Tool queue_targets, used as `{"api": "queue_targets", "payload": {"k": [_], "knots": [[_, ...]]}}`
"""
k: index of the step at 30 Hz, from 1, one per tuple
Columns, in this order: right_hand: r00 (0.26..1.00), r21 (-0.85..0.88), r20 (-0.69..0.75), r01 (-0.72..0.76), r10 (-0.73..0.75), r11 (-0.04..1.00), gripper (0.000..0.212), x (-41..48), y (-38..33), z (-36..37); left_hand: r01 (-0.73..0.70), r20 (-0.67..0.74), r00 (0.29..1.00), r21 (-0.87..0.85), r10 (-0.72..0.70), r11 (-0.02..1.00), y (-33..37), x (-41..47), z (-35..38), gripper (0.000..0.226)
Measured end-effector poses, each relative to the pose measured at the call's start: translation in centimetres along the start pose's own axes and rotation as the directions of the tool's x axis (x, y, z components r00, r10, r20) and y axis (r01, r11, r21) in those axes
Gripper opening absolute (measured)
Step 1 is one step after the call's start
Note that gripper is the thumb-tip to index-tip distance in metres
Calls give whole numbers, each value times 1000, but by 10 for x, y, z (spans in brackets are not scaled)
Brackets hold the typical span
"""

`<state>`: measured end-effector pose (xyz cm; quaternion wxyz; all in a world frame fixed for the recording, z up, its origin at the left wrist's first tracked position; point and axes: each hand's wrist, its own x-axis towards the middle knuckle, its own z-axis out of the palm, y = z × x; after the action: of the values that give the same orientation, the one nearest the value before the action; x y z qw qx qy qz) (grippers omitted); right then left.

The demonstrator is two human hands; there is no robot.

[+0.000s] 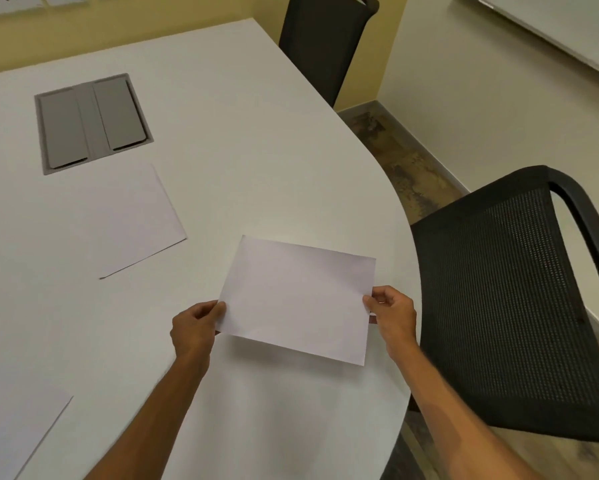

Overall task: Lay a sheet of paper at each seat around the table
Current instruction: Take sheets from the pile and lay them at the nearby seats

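Observation:
A white sheet of paper is held over the white table near its curved right edge, in front of a black mesh chair. My left hand pinches the sheet's left edge and my right hand pinches its right edge. A second sheet lies flat on the table further left. A third sheet lies at the bottom left, partly cut off by the frame.
A grey cable hatch with two flaps is set into the tabletop at the back left. Another black chair stands at the table's far end. A whiteboard hangs on the right wall above the floor.

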<state>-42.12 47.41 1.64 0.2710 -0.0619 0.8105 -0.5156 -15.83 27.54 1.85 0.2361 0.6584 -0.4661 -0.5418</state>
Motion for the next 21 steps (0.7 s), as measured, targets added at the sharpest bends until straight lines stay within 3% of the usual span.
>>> {"api": "queue_targets", "payload": {"k": [13, 21], "knots": [[994, -331, -86, 40, -73, 943, 12, 62, 28, 11, 15, 27, 999, 239, -22, 971, -7, 28, 50, 10], [989, -474, 2, 132, -149, 870, 40, 69, 38, 7, -17, 17, 1000, 461, 11, 887, -11, 34, 60, 15]]}}
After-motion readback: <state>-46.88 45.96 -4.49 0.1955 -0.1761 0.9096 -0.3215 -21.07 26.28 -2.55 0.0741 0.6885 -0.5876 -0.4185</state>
